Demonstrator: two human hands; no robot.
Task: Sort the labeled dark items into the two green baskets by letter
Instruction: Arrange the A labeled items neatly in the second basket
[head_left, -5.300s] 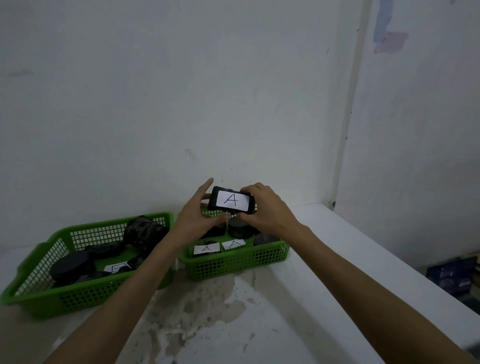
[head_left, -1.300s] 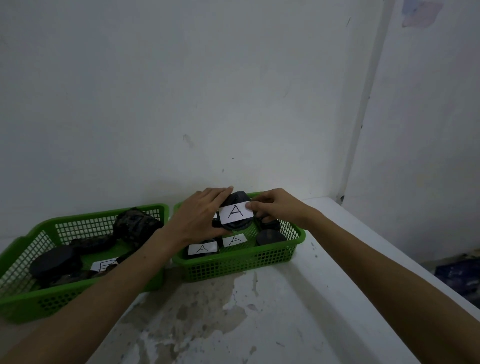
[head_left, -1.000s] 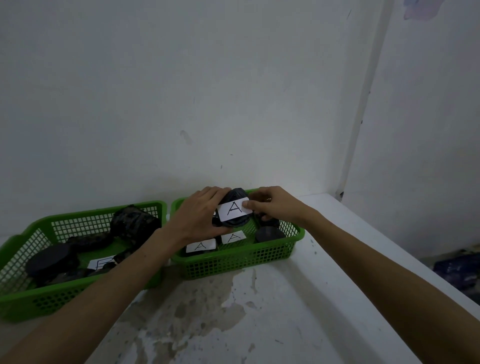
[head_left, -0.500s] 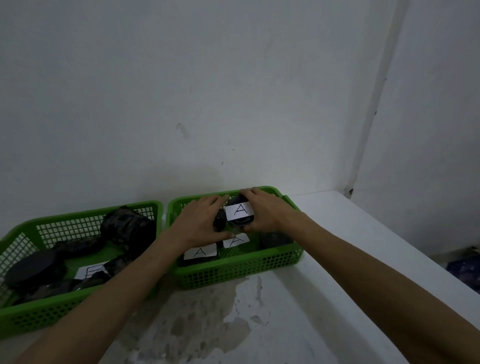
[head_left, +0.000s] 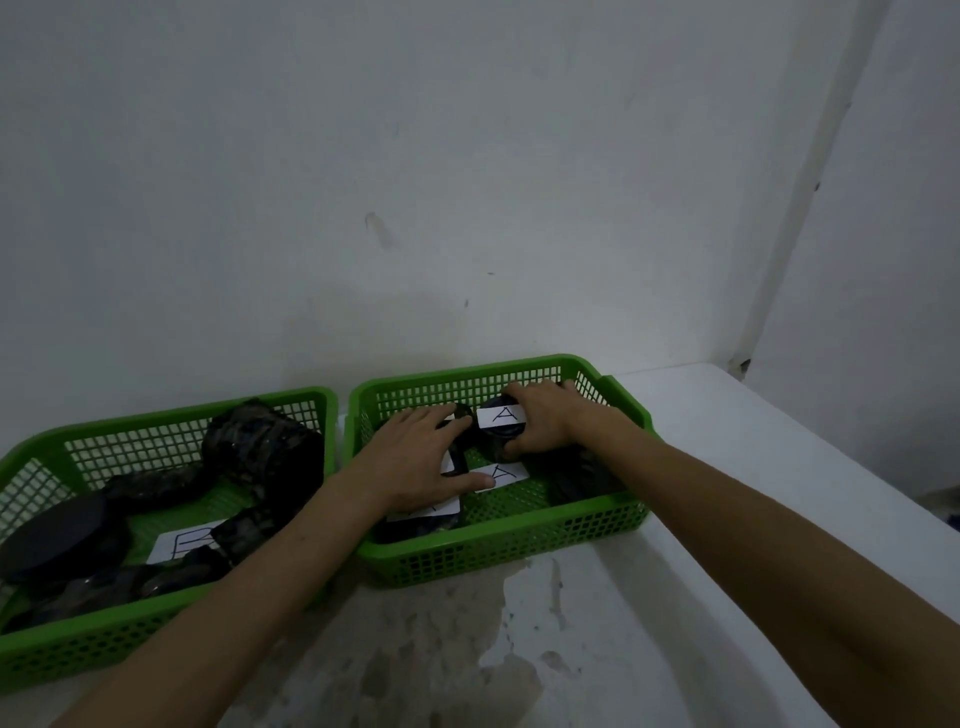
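A dark round item with a white "A" label (head_left: 501, 415) sits low in the back of the right green basket (head_left: 519, 553). My right hand (head_left: 553, 415) is closed around its right side. My left hand (head_left: 421, 465) lies palm down in the same basket with fingers spread, its fingertips touching a dark item beside the labelled one and its thumb on another "A" label (head_left: 506, 473). A third white label (head_left: 431, 512) shows partly under my left wrist. The left green basket (head_left: 104, 649) holds several dark items and a "B" label (head_left: 182, 543).
A black round disc (head_left: 52, 535) and a dark mottled bundle (head_left: 260, 447) lie in the left basket. Both baskets stand against the white wall on a white, stained tabletop (head_left: 441, 649). The table's right edge runs near a corner of the room.
Both hands have come down from above the right basket, lowering the A-labelled item inside it. My left hand has flattened over the items at the basket's front.
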